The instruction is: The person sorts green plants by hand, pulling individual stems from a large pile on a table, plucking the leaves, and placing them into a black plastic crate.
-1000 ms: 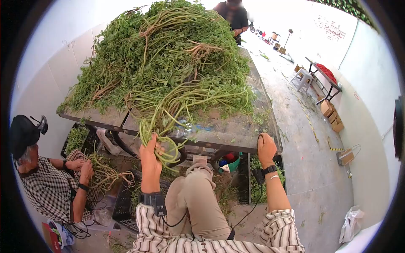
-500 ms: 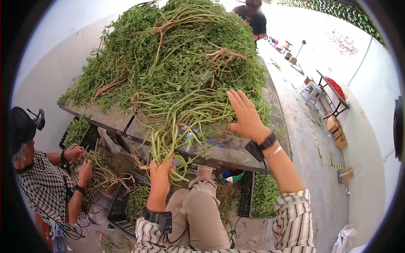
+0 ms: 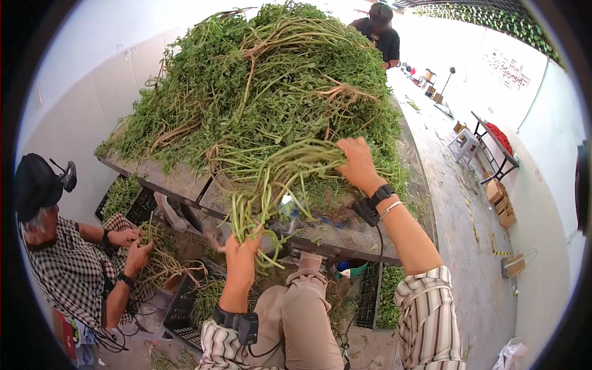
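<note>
A bunch of long green leafy stems (image 3: 277, 166) stretches between my two hands, just above the near part of the table. My left hand (image 3: 242, 256) is wrapped round its thick lower ends at the table's near edge. Further up and to the right, my right hand (image 3: 357, 161) has its fingers closed round the same stems. Beyond it a big heap of the same leafy plants (image 3: 271, 98) covers much of the table (image 3: 166, 177), with brown roots showing on some. Something clear and shiny lies partly hidden under the stems.
To the left, a co-worker in a checked shirt (image 3: 74, 271) handles stems near a black crate (image 3: 179, 308). Another black crate (image 3: 368, 296) with greens stands below the table, right of my knees. A second person (image 3: 379, 37) is behind the heap. Cardboard boxes (image 3: 501, 200) stand along the right wall.
My right hand was flat and spread over the stems; now it has closed on them and lifted them off the tabletop. My left hand keeps its hold. The view has shifted slightly.
</note>
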Action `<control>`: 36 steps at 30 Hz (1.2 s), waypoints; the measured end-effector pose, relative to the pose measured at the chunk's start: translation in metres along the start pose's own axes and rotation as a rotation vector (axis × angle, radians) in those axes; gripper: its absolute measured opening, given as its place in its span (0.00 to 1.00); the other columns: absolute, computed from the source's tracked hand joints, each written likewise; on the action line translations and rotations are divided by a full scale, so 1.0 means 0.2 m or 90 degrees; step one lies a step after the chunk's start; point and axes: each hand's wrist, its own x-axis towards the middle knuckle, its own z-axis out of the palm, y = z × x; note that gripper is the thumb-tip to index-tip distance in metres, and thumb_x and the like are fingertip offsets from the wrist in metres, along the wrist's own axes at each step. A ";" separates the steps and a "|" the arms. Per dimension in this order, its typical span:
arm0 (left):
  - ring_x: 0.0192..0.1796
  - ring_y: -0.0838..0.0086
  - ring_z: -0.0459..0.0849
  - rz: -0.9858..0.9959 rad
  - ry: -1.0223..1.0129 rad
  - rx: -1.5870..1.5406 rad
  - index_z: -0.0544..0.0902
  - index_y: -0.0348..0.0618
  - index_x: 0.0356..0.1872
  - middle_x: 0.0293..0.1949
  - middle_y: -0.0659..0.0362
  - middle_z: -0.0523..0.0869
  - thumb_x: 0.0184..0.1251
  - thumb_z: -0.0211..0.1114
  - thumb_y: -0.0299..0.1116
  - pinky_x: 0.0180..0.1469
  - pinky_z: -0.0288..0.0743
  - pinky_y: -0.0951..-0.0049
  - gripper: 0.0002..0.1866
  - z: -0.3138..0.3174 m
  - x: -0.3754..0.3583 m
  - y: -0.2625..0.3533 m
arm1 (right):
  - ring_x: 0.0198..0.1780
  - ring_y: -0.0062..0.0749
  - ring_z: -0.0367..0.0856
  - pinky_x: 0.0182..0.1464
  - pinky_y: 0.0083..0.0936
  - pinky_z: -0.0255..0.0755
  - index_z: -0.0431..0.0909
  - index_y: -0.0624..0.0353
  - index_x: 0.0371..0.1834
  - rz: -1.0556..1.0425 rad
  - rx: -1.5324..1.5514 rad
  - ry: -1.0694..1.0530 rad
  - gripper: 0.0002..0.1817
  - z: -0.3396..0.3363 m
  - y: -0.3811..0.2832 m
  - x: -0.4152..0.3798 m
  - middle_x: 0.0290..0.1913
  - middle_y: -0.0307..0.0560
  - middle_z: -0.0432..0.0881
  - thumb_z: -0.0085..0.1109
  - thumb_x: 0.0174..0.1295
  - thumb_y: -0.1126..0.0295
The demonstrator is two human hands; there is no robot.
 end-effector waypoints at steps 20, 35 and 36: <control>0.26 0.78 0.68 -0.001 0.093 -0.097 0.77 0.41 0.40 0.28 0.64 0.74 0.64 0.59 0.33 0.27 0.64 0.73 0.08 0.14 0.46 -0.19 | 0.56 0.48 0.62 0.56 0.39 0.60 0.62 0.60 0.57 0.028 0.042 -0.036 0.37 0.09 -0.28 -0.12 0.52 0.52 0.67 0.70 0.39 0.70; 0.21 0.78 0.68 0.046 0.117 -0.064 0.77 0.39 0.33 0.23 0.62 0.74 0.65 0.59 0.32 0.24 0.63 0.72 0.07 0.18 0.50 -0.25 | 0.45 0.47 0.68 0.49 0.38 0.66 0.75 0.63 0.41 0.020 0.125 0.044 0.15 -0.07 -0.40 -0.23 0.41 0.50 0.72 0.57 0.47 0.76; 0.20 0.78 0.68 0.044 0.130 -0.069 0.76 0.39 0.32 0.23 0.62 0.73 0.64 0.59 0.33 0.24 0.63 0.71 0.07 0.19 0.50 -0.25 | 0.45 0.47 0.68 0.49 0.38 0.66 0.75 0.63 0.41 0.024 0.125 0.047 0.15 -0.05 -0.41 -0.24 0.41 0.50 0.72 0.57 0.47 0.76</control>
